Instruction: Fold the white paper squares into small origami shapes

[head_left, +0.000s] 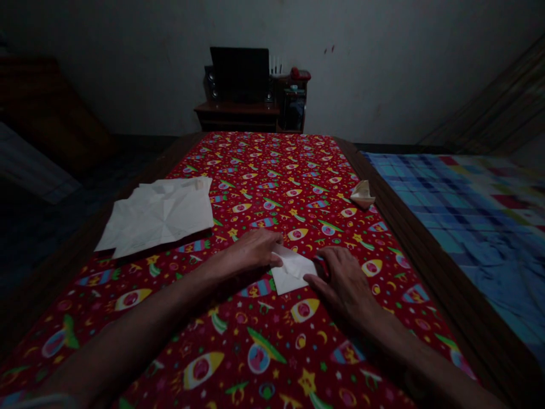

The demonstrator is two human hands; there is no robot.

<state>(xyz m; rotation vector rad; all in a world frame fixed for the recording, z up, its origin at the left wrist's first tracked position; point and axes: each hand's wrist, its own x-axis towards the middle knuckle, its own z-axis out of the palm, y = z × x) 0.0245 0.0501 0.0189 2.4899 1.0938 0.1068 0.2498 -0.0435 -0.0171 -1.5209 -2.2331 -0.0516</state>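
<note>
A small piece of folded white paper [292, 274] lies on the red patterned cloth, between my two hands. My left hand [258, 250] pinches its upper left edge, thumb on top and fingers curled beyond. At the right corner, my right hand [343, 278] holds the paper between its thumb and bent fingers; the fingertips are partly hidden. Creases run across the paper's upper face. Further off to the right, near the cloth's edge, stands a small folded paper shape [363, 194], apart from both hands.
A pile of creased white sheets [162, 213] lies to the left on the red cloth [264, 352]. Beyond the far end, a dark monitor [240, 74] stands on a desk [238, 116] with a red telephone [300, 74]. A blue checked cloth [460, 227] spreads at right.
</note>
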